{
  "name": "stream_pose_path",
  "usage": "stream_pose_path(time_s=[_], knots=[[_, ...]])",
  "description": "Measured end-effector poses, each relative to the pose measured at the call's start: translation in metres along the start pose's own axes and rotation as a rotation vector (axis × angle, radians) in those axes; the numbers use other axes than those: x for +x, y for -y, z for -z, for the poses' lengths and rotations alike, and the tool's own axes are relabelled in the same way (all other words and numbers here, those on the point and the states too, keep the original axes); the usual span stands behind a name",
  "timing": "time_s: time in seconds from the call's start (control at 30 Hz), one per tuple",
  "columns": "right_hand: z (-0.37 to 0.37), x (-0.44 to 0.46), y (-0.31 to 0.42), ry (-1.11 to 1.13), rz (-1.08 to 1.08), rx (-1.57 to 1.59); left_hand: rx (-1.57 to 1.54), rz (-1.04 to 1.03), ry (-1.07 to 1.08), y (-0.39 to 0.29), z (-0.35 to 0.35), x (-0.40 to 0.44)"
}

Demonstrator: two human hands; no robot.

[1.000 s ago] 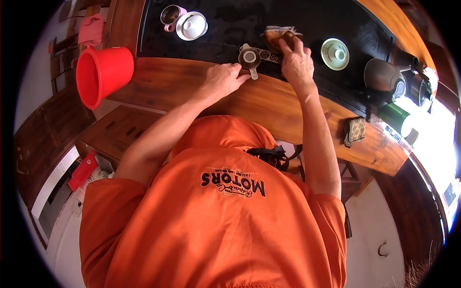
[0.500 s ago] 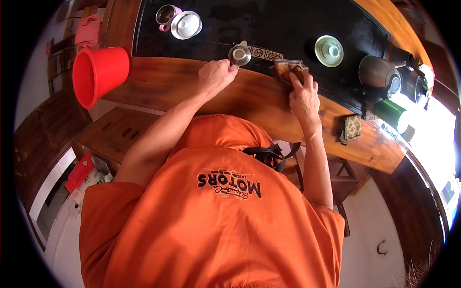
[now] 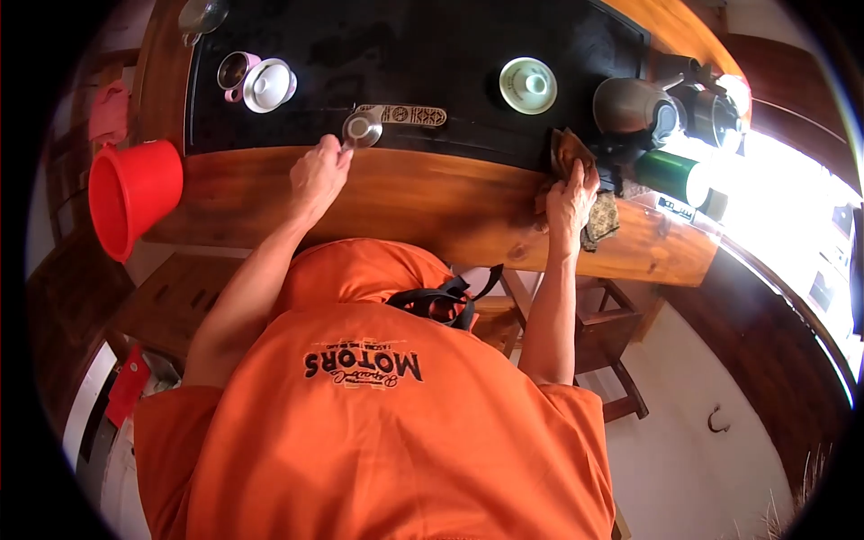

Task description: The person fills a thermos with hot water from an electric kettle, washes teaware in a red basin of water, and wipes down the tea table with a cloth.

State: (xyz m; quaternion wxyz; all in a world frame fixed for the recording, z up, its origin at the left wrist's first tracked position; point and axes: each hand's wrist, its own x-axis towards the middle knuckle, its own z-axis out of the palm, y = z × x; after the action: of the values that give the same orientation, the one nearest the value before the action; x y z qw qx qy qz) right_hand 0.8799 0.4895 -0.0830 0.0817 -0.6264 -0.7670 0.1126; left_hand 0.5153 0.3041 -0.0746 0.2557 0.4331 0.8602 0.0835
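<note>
My left hand [image 3: 319,178] pinches the handle of a small round metal tea strainer [image 3: 363,130]. The strainer is over the near edge of the black tray [image 3: 396,54], by the left end of a patterned strip [image 3: 414,116]. My right hand [image 3: 573,200] is closed on a crumpled brown cloth [image 3: 569,148] at the tray's near right side. Partly behind that hand, a patterned cloth [image 3: 601,221] hangs over the wooden table edge. A lidded white bowl [image 3: 269,86] and a pink cup [image 3: 236,70] stand left on the tray; a pale green lidded bowl [image 3: 528,86] stands right.
A red bucket [image 3: 135,198] is at the table's left end. A glass vessel [image 3: 203,16] sits at the far left corner. On the right are a grey kettle [image 3: 630,106], a dark pot [image 3: 715,121] and a green cylinder [image 3: 668,175]. A wooden stool [image 3: 605,333] stands below the table.
My right hand has moved right along the table edge with the brown cloth, close to the patterned cloth. The left hand keeps the strainer near the strip. The whole view has shifted.
</note>
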Motion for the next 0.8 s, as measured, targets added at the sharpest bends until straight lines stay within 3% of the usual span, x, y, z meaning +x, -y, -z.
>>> stream_pose_path(time_s=[0.17,0.27,0.33,0.4,0.47,0.53,0.57,0.7,0.8], knots=[[0.005,0.017,-0.041,0.028,-0.054,-0.092,-0.034,-0.066,-0.06,0.017,-0.009,-0.004],[0.004,0.014,-0.037,0.046,-0.093,-0.094,-0.034,-0.077,-0.059,0.011,-0.003,-0.007],[0.012,0.006,0.005,0.199,-0.175,-0.211,-0.056,-0.036,-0.041,0.014,0.0,-0.006],[0.003,-0.008,0.033,0.106,0.027,-0.107,-0.38,0.043,-0.013,0.025,-0.011,-0.006],[-0.006,-0.02,0.076,0.163,0.112,-0.07,-0.45,0.044,-0.076,0.031,-0.016,-0.01],[-0.012,-0.027,0.114,0.231,0.21,-0.024,-0.898,0.352,0.303,0.028,0.003,-0.013],[-0.014,-0.029,0.133,0.265,0.228,-0.016,-1.011,0.343,0.321,0.026,0.007,-0.018],[-0.033,-0.026,0.179,0.273,0.341,0.067,-1.028,0.358,0.305,0.029,0.025,-0.033],[-0.035,-0.025,0.206,0.411,0.386,0.06,-1.053,0.354,0.256,0.032,0.037,-0.047]])
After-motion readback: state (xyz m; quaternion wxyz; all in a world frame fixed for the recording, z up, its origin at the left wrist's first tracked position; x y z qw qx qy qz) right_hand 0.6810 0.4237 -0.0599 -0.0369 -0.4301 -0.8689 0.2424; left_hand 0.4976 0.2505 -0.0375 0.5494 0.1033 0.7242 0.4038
